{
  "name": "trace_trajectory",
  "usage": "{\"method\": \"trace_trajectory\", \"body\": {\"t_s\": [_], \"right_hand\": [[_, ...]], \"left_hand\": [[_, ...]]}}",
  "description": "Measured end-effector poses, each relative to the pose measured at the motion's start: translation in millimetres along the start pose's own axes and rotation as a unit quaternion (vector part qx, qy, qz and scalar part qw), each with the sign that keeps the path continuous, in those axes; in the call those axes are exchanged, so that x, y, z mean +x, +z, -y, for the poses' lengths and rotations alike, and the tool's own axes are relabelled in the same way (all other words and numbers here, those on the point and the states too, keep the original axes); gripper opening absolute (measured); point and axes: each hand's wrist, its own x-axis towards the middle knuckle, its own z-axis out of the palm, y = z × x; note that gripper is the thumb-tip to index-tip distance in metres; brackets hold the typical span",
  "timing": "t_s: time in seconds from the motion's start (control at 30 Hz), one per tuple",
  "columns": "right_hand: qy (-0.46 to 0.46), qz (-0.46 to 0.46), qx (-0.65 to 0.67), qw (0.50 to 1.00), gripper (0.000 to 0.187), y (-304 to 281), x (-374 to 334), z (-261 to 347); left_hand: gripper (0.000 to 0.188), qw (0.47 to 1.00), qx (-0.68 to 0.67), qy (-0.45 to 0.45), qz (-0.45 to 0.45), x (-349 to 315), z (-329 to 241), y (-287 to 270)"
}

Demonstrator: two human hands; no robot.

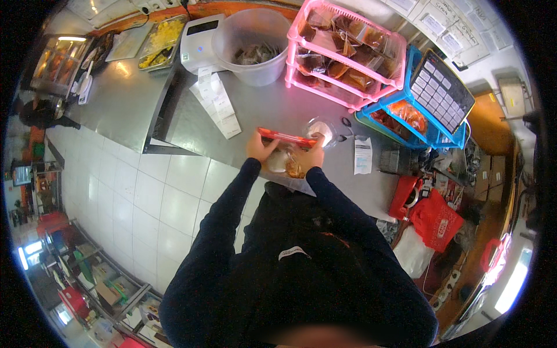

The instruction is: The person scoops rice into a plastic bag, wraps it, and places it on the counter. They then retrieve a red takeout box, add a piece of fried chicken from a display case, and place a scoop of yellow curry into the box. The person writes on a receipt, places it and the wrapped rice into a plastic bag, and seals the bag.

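I hold a clear plastic bag with a red top strip (pixel 285 138) over the steel counter (pixel 261 110). My left hand (pixel 259 148) grips its left end and my right hand (pixel 314 155) grips its right end. Food, white and brown, shows inside the bag (pixel 285 163) between my hands. A small clear lidded cup (pixel 321 127) stands on the counter just beyond my right hand.
A pink rack of sauce packets (pixel 342 49), a blue basket (pixel 406 119) with a keypad device (pixel 442 93), a big white tub (pixel 252 43), a label printer (pixel 197 40) with a paper strip (pixel 217 101), a receipt (pixel 362 155), a red bag (pixel 436 223) on the right.
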Motion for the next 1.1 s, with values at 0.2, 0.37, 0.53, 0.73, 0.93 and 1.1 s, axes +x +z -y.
{"method": "trace_trajectory", "body": {"t_s": [0.2, 0.37, 0.53, 0.73, 0.93, 1.1], "right_hand": [[-0.111, -0.127, -0.006, 0.986, 0.072, -39, -19, -29], [0.048, -0.169, -0.014, 0.984, 0.05, -73, -46, -68], [0.342, -0.072, 0.532, 0.771, 0.032, -95, -40, -73], [0.366, -0.028, 0.655, 0.66, 0.022, -110, -33, -58], [0.208, 0.106, 0.334, 0.913, 0.042, -109, -44, -80], [0.135, 0.132, 0.208, 0.96, 0.046, -122, -47, -93]], "left_hand": [[0.053, 0.987, -0.132, 0.083, 0.027, -17, -20, 10], [0.046, 0.975, -0.139, 0.054, 0.163, 0, -21, -8], [0.051, 0.958, -0.018, 0.147, 0.247, 6, -15, -11], [0.034, 0.992, -0.026, 0.04, 0.117, -27, -20, 6], [0.036, 0.457, -0.663, -0.569, 0.165, -36, -46, 31], [0.043, 0.762, -0.538, -0.237, 0.272, -27, -33, 35]]}}
